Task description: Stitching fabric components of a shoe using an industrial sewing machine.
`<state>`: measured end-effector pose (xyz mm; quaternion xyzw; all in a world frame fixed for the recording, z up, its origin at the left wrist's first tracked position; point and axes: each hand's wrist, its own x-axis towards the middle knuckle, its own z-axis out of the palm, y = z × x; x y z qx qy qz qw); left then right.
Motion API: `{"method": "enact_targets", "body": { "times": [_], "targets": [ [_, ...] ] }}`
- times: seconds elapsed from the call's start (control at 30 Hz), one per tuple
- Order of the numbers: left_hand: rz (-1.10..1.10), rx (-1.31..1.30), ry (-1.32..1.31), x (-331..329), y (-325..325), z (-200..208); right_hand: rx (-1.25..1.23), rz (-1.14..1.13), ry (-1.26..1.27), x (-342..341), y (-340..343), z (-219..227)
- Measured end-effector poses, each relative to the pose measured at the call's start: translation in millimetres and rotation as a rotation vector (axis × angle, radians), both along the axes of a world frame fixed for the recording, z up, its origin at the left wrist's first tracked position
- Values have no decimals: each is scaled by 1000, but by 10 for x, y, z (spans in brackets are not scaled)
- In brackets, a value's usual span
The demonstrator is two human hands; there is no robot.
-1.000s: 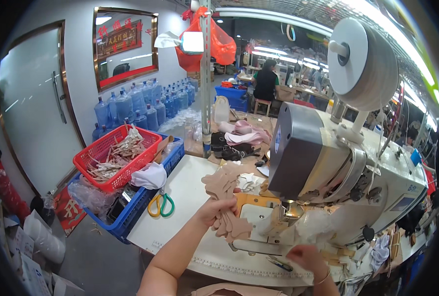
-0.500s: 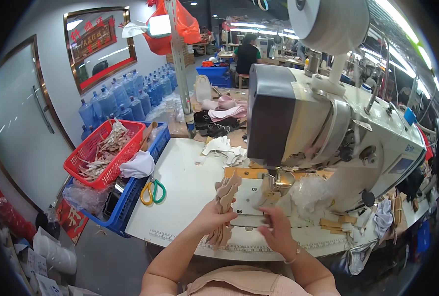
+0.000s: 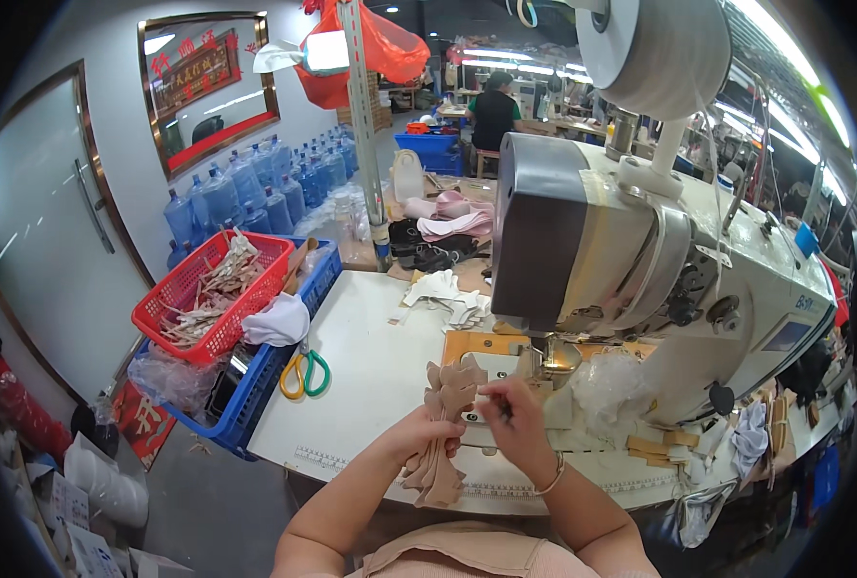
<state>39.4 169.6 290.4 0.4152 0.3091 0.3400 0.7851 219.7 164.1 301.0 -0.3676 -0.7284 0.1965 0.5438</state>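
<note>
My left hand (image 3: 419,432) is closed round a bundle of beige-tan cut pieces (image 3: 455,385) with wavy edges. The bundle fans out above the grip, and its lower ends hang below it near the table's front edge. Beside its upper part is my right hand (image 3: 513,409), fingers curled, with the fingertips at the pieces' edge. Something small and dark shows under that hand, too unclear to name. Just beyond both hands stands the sewing machine (image 3: 602,241), its needle area partly hidden behind its head and a metal guard (image 3: 558,356).
Scissors with yellow and green handles (image 3: 305,374) lie on the white table (image 3: 351,328). Left of it, a red basket of scraps (image 3: 279,255) rests on a blue crate (image 3: 255,400). White scraps (image 3: 443,294) and clear plastic (image 3: 610,380) lie near the machine. A person (image 3: 494,116) sits far back.
My right hand has moved up and left to the bundle's upper edge. The bundle is now fanned wider and turned more face-on. The whole view has shifted slightly.
</note>
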Motion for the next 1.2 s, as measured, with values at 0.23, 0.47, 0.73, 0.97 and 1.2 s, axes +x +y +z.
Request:
{"method": "enact_targets", "body": {
  "times": [0.23,0.47,0.73,0.97,1.2],
  "targets": [
    [-30,17,19,73,20,-48,350,-206,-454,-69,-122,78],
    [-44,39,92,116,8,-161,381,-195,-428,-104,-92,91],
    [-62,102,141,164,-19,-118,112,58,19,-49,-154,89],
    [-3,82,77,210,-4,-188,20,-55,-69,-84,-164,99],
    [195,320,139,312,-9,-367,-8,17,-37,-161,-114,76]
  ]
}}
